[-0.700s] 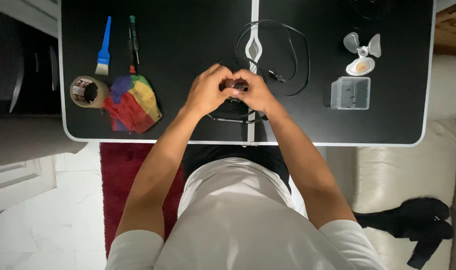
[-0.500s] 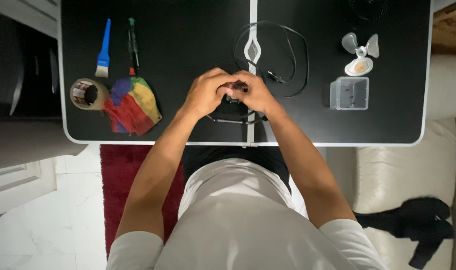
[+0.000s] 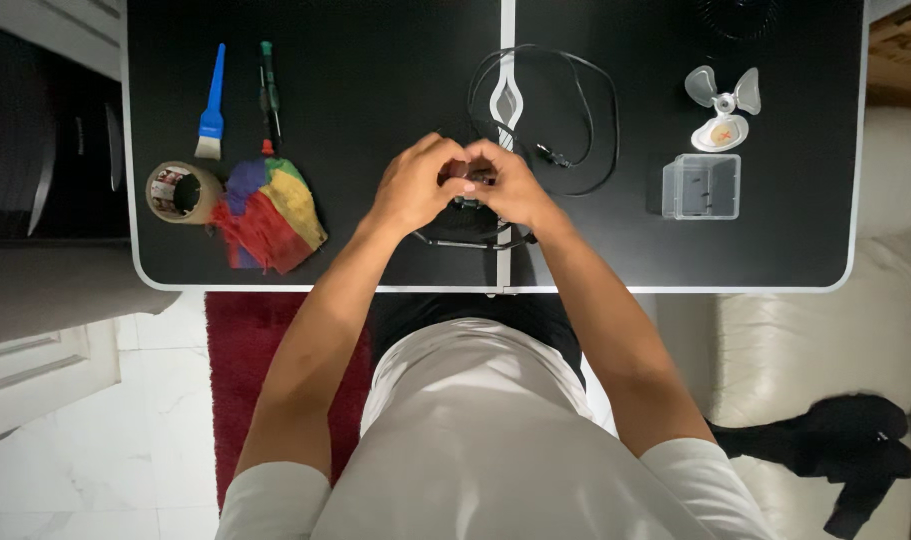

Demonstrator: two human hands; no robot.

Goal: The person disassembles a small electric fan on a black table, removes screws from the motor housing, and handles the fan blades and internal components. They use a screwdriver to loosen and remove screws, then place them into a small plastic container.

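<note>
Gripping one small dark part (image 3: 467, 190): two hands (image 3: 415, 186) (image 3: 513, 186).

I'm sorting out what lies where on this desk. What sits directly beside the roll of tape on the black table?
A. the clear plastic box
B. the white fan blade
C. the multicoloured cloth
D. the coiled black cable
C: the multicoloured cloth lies right next to the roll of tape at the table's left end, while the box, fan blade and cable lie further right.
</note>
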